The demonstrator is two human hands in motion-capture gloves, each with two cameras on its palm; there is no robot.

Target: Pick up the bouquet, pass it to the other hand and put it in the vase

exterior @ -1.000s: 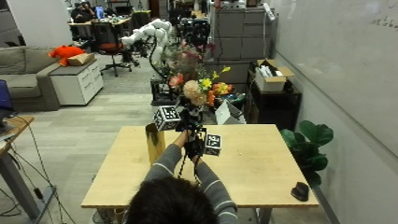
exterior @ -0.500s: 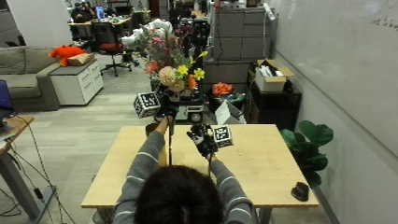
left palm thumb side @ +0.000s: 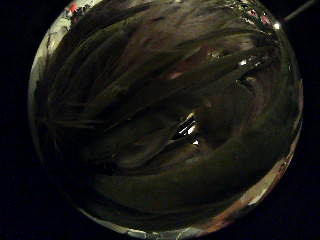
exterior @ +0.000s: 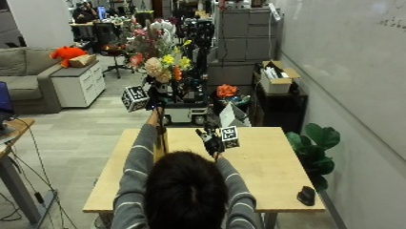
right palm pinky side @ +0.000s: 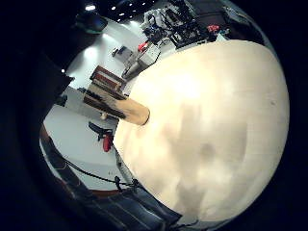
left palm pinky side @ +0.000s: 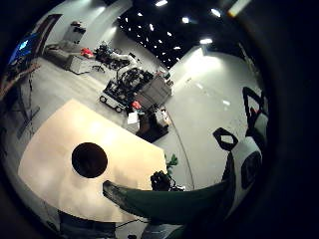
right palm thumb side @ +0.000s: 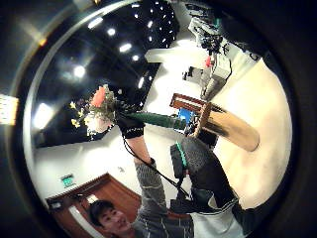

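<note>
outside view shows a person at a light wooden tabletop (exterior: pixel 266 167), the left hand (exterior: pixel 154 98) raised well above it and gripping the bouquet (exterior: pixel 155 59) by its stems, with the pink, yellow, white and orange blooms upright at the top. the stems hang down toward the tall wooden vase (exterior: pixel 162 138), which stands on the tabletop's left part beside the left sleeve; whether the stem ends reach the vase's mouth cannot be told.

right thumb side palm view confirms the left hand's fingers (right palm thumb side: pixel 130 130) curled round the green stems, just below the flowers.

the right hand (exterior: pixel 212 138) hovers over the middle of the tabletop, apart from the bouquet and holding nothing; whether its fingers are straight or curled i cannot tell.

left little finger side palm view looks down on the vase's dark round mouth (left palm pinky side: pixel 89 160).

a small dark object (exterior: pixel 306 195) lies near the tabletop's right edge, beside a green potted plant (exterior: pixel 315 148) on the floor.
</note>
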